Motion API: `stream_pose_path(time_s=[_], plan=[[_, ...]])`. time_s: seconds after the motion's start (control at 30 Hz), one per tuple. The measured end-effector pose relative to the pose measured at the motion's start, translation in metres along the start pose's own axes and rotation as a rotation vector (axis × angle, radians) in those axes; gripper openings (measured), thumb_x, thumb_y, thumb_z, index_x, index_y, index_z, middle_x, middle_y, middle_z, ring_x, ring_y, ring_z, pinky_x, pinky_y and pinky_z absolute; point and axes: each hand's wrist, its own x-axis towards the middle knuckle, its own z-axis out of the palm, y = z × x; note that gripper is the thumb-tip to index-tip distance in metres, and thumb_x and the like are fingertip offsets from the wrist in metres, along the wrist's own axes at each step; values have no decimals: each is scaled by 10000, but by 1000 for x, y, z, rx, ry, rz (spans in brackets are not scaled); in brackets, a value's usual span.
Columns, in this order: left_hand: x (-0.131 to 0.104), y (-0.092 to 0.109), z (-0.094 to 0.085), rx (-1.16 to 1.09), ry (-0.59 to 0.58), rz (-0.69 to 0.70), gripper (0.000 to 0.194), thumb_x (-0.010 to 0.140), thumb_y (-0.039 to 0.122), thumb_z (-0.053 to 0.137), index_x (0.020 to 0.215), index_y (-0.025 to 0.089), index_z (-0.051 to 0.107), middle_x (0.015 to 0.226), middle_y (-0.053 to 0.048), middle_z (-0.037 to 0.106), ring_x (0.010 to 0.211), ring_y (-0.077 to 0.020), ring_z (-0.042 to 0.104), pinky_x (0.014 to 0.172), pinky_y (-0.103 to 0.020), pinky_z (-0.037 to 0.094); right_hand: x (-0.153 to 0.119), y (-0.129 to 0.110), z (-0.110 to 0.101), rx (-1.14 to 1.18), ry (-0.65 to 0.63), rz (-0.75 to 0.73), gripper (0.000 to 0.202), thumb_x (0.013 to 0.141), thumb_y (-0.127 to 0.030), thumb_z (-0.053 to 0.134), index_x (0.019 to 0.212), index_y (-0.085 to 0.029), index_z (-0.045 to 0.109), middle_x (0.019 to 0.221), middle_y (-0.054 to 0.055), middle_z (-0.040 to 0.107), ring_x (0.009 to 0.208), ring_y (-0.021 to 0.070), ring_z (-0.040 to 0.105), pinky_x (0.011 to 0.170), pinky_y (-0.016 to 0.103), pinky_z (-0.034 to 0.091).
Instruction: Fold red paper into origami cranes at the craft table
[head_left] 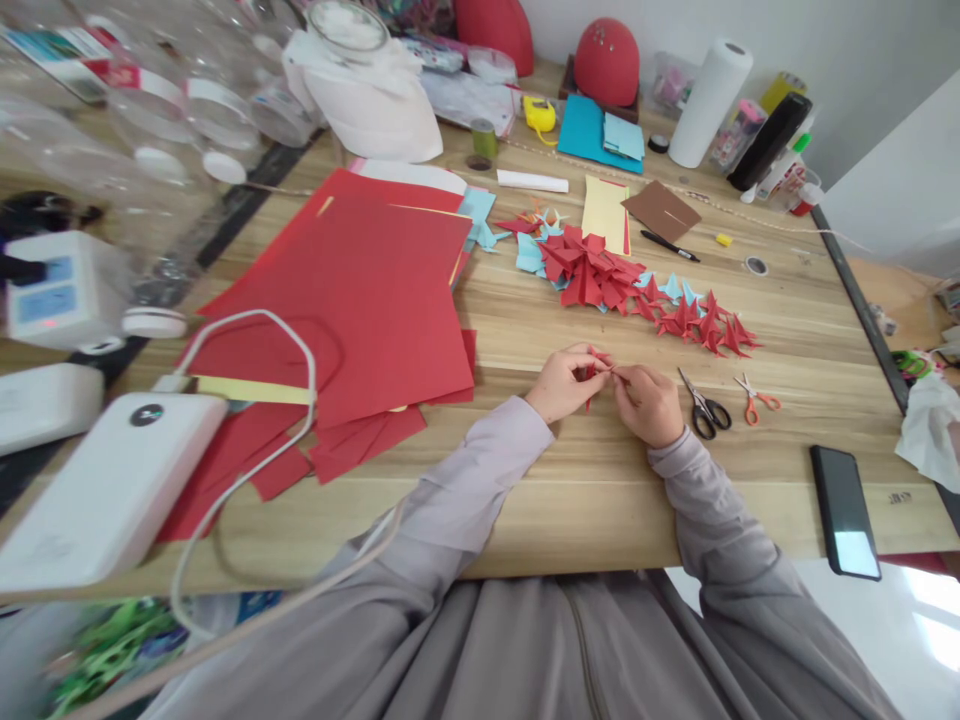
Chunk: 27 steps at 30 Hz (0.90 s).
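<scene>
Between my two hands, close together over the wooden table, is a small folded piece of red paper [592, 366]. My left hand [564, 382] pinches it with thumb and fingers. The fingertips of my right hand [646, 402] are pinched at its right end, almost touching my left fingertips. Behind the hands lies a pile of folded red paper cranes [592, 268] with some light blue ones among them. Black-handled scissors [706, 411] rest just right of my right hand, and small orange-handled scissors [754, 400] lie beyond them.
Large red sheets [375, 300] cover the table's left half. A white power bank [112, 490] with a cable sits at the front left. A phone [845, 512] lies near the right front edge. Plastic bottles [150, 110] crowd the back left; a paper roll [709, 105] stands behind.
</scene>
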Motion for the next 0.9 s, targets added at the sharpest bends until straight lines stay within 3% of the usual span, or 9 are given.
stream_pose_path(time_s=[0.37,0.53,0.7,0.8,0.9], plan=[[-1,1,-1,7,-23,0,32,656,144,653,663,157,681,853,-70,642,879,-163,604,800,-300,464,-1,0,0,24,-31,14,175,862,-165,462,920,-173,627,776,93,687,712,189,642,652,297,512],[0,0,0,15,0,22,44,671,149,642,639,155,672,818,-73,637,882,-171,601,806,-312,461,-2,0,3,-80,-1,-78,173,871,-159,458,865,-160,631,733,96,679,678,186,629,640,297,500],[0,-2,0,-7,10,6,62,691,162,636,642,163,674,814,-63,641,869,-161,603,800,-303,461,-2,1,4,-142,-70,-102,194,884,-161,453,840,-155,641,700,101,659,660,191,614,661,326,492],[0,-1,0,-19,5,1,51,696,179,648,659,162,679,832,-66,645,881,-163,604,802,-302,459,-1,0,1,-36,-51,-16,171,874,-183,475,870,-158,644,762,111,681,708,195,635,681,325,504],[0,1,0,-19,-5,-2,55,707,192,650,674,164,683,846,-72,648,897,-168,599,801,-306,459,1,-3,-2,223,7,262,180,868,-256,484,849,-172,643,777,94,697,701,183,648,670,315,520]])
